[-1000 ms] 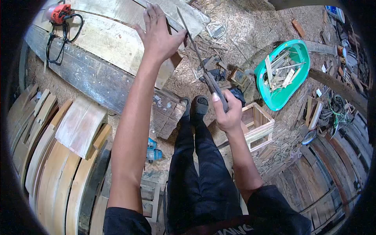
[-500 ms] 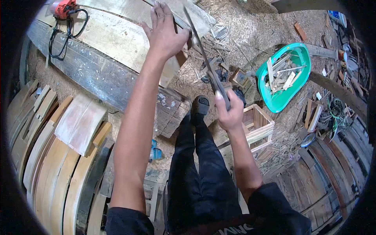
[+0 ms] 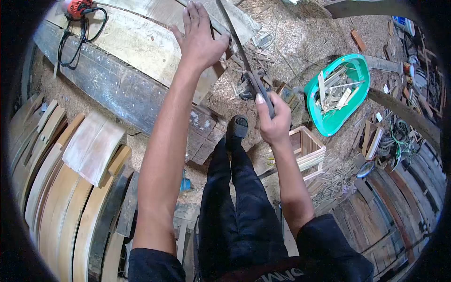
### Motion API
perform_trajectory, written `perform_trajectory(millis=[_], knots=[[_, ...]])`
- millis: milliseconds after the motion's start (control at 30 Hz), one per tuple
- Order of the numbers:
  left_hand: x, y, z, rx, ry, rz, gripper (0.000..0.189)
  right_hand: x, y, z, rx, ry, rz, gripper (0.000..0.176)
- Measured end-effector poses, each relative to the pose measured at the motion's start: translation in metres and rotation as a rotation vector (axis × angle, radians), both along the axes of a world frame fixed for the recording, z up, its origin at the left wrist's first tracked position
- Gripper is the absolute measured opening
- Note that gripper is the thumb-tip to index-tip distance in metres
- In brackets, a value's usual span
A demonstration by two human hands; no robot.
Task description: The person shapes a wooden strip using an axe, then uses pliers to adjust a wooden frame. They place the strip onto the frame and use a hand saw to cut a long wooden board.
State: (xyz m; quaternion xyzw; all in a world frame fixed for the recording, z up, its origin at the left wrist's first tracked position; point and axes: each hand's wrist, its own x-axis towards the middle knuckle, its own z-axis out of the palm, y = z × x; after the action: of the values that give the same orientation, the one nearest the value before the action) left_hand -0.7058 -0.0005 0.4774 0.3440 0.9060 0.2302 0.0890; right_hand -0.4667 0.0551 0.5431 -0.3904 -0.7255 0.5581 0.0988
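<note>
My left hand lies on the wood at the end of the workbench, its fingers stretched forward and its thumb out to the right. A narrow strip of wood shows just past this hand. My right hand is wrapped round the lower end of a long, dark-bladed tool, seen nearly edge-on. The blade points up and away, passing close beside the bench end and the left thumb.
A red power tool with a black cord rests on the bench. On the right are a green tub of wood scraps and a wooden frame box. Curved boards are stacked at left. Shavings cover the floor.
My right hand and the bladed tool have shifted slightly up and away along the blade's line. The left hand stays in place on the wood. The whole view has moved a little.
</note>
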Motion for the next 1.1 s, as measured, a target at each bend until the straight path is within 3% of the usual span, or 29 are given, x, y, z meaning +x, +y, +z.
perform_trajectory(millis=[233,300,367,433,533,633,667,767,800,900,933,967,1033,1100], knots=[[-0.004,0.003,0.004,-0.002,-0.028,0.010,0.102,0.011,-0.005,0.007,-0.055,0.006,-0.050,0.027],[-0.004,0.002,0.011,-0.044,-0.079,0.015,0.098,0.000,-0.001,0.000,-0.237,0.246,-0.162,0.024],[-0.008,0.003,0.021,-0.060,-0.103,-0.005,0.092,0.003,-0.003,0.015,-0.255,0.385,-0.255,0.024],[-0.018,-0.001,0.024,-0.056,-0.114,-0.037,0.083,0.022,-0.003,0.032,-0.283,0.379,-0.282,0.026],[-0.020,-0.007,0.052,-0.234,0.209,-0.150,0.064,0.072,-0.007,0.029,-0.170,0.203,-0.254,0.025],[-0.044,-0.011,0.039,-0.197,0.353,-0.596,0.053,0.118,-0.018,0.022,-0.161,0.136,-0.288,0.022],[-0.045,-0.010,0.041,-0.081,0.387,-0.627,0.044,0.129,-0.023,0.024,-0.161,0.132,-0.326,0.022],[-0.056,0.001,0.051,-0.013,0.176,-0.688,0.031,0.152,-0.035,0.028,-0.118,0.156,-0.444,0.019],[-0.055,0.002,0.053,0.018,0.267,-0.743,0.020,0.150,-0.039,0.036,-0.109,0.173,-0.497,0.018],[-0.017,0.022,0.079,0.067,-0.055,-0.664,0.020,0.144,-0.048,0.064,-0.080,0.172,-0.665,0.018],[0.006,0.031,0.091,0.269,-0.064,-0.674,0.016,0.146,-0.050,0.066,-0.060,0.191,-0.727,0.019],[0.036,0.040,0.111,0.409,-0.237,-0.624,0.014,0.148,-0.050,0.069,-0.036,0.211,-0.793,0.020],[0.105,0.049,0.173,0.255,-0.650,-0.375,0.015,0.148,-0.044,0.095,0.039,0.202,-0.878,0.020],[0.164,0.051,0.194,0.318,-0.984,-0.309,0.017,0.152,-0.032,0.117,-0.039,0.436,-0.986,0.019]])
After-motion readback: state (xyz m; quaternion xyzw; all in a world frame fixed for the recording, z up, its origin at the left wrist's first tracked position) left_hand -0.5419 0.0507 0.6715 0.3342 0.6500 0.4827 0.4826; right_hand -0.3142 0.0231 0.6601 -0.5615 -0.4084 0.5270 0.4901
